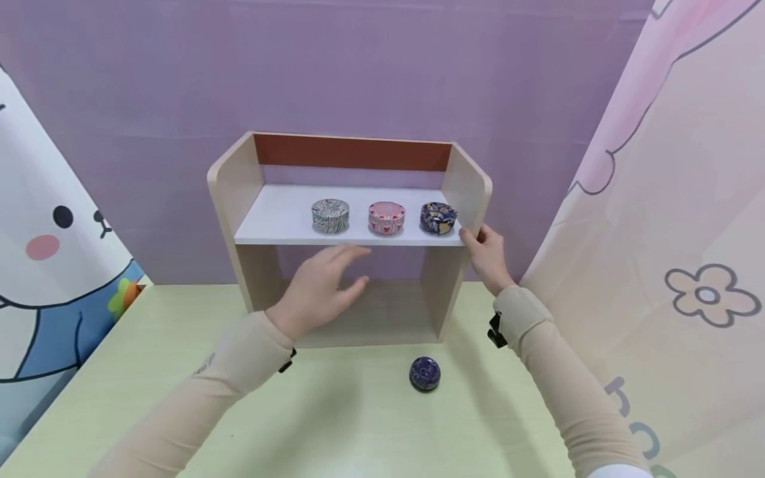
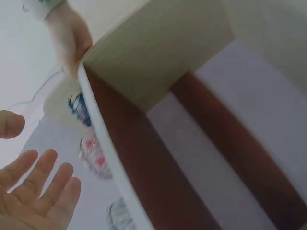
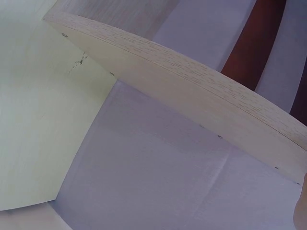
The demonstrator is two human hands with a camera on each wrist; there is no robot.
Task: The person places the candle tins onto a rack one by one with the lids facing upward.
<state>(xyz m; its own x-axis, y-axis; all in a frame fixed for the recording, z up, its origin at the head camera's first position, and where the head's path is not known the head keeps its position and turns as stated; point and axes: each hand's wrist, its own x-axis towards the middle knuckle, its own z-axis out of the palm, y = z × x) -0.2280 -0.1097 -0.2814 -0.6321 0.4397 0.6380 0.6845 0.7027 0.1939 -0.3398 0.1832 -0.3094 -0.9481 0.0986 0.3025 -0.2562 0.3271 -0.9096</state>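
A small wooden shelf with a white middle board stands on the table. Three round tins sit in a row on that board: a black-and-white patterned tin, a pink tin with hearts and a dark blue floral tin. My right hand grips the shelf's right side panel at its front edge, near the blue tin. In front of the board hovers my left hand, thumb and fingers apart and holding nothing; the left wrist view shows its fingers spread. A dark purple-blue tin rests on the table.
Behind the shelf hangs a purple cloth. Printed cloths flank the pale green table, with a cartoon animal on the left and a flower on the right. Beneath the white board is a lower compartment.
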